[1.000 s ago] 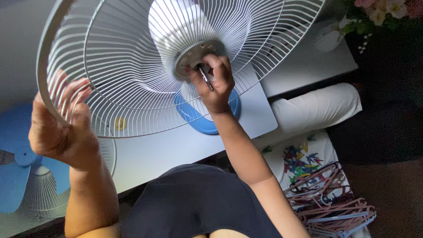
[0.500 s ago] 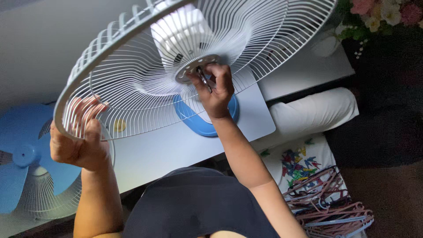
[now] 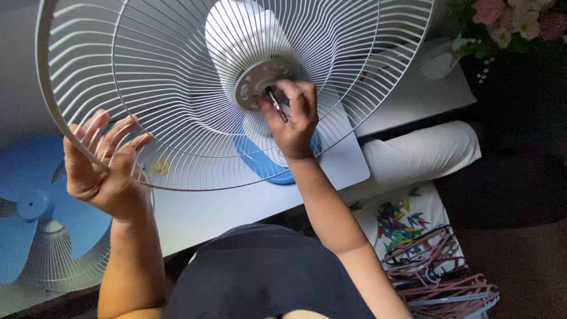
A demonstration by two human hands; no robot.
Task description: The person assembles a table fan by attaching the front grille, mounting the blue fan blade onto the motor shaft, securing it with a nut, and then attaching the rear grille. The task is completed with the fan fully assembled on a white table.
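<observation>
Pale grey tabletop (image 3: pixel 236 207) runs across the middle of the view, with dark floor to the right and near.

Held above it is a large white wire fan guard (image 3: pixel 177 118), domed, tilted with its open side toward the camera. The left hand (image 3: pixel 103 171) supports the outer rim at the left, palm under the ring and fingers spread loosely behind the wires, so the guard appears steadied rather than clamped. The right hand (image 3: pixel 292 121) is closed around a slim metal tool (image 3: pixel 276 104), its tip set against the round grey metal hub plate (image 3: pixel 260 82) at the guard's centre; which kind of tool cannot be told. Behind the hub sits the white motor housing (image 3: pixel 248 35), seen through the wires.

Surroundings: a blue rounded fan base (image 3: pixel 263 162) rests on the table directly beneath the hub. A small yellow round piece (image 3: pixel 160 166) lies on the table, under the guard's near rim. At far left, a blue fan blade (image 3: pixel 29 207) lies in a second white wire guard (image 3: pixel 59 260). To the right lie a white rolled cushion (image 3: pixel 422 153), a heap of coloured clothes pegs (image 3: pixel 401 221) and plastic hangers (image 3: pixel 443 272). Artificial flowers (image 3: pixel 508 18) stand at far right.

Obstruction: the wires screen the left fingers and much of the table.
</observation>
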